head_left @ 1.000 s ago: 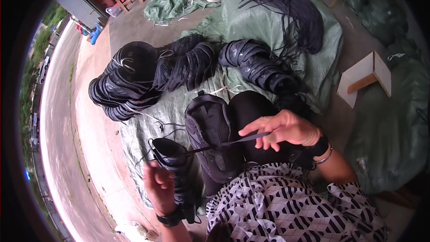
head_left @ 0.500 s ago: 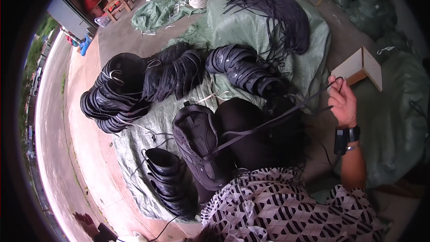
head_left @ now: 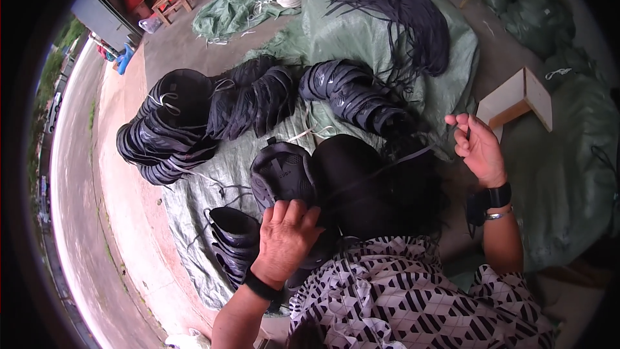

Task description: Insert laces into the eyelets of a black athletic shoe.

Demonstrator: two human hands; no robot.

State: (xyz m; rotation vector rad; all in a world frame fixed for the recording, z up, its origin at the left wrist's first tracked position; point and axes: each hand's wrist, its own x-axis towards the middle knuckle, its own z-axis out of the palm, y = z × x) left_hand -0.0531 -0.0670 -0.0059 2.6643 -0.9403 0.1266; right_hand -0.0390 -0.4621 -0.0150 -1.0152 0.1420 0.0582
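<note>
On my lap lies a black shoe (head_left: 284, 171), its heel opening away from me and its insole showing. My left hand (head_left: 286, 236) is closed over the front part of the shoe, hiding most of its lacing area. A dark, flat shoelace (head_left: 410, 156) runs from the shoe across my dark-clad knee toward the right. Off to the right, my right hand (head_left: 479, 148) is raised with curled fingers, pinching the lace; its end at the fingertips is hard to make out. Beside the shoe on the left stands a nested stack of black shoe uppers (head_left: 234, 232).
More nested black uppers (head_left: 174, 123) lie ahead left, and another row (head_left: 352, 100) straight ahead, on a green woven sheet (head_left: 194, 216). A bundle of dark laces (head_left: 413, 19) drapes over a green sack (head_left: 323, 19). At right stands a small white-and-brown box (head_left: 516, 100).
My left hand has come into view and onto the shoe's front. My right hand has moved slightly left, and the lace between it and the shoe now looks thinner and blurred.
</note>
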